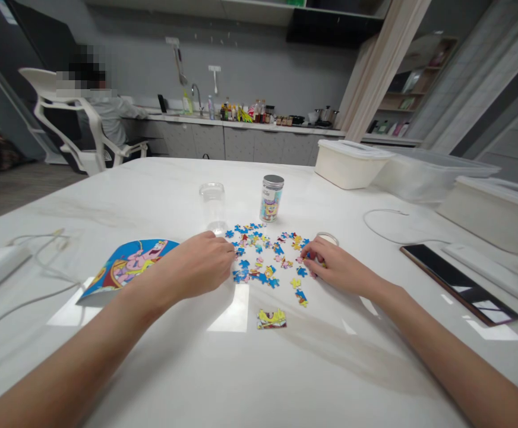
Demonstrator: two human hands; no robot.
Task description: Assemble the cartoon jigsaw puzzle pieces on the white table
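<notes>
Early stage, I judge: one small yellow block looks joined on the counter, nearer the camera; most puzzle pieces lie scattered beyond it, largely unassembled. Left hand: fingers bent down at the scatter's left edge. Right hand: fingers curled among pieces at its right edge. I cannot tell whether either grips one. Block sits apart from both.
</notes>
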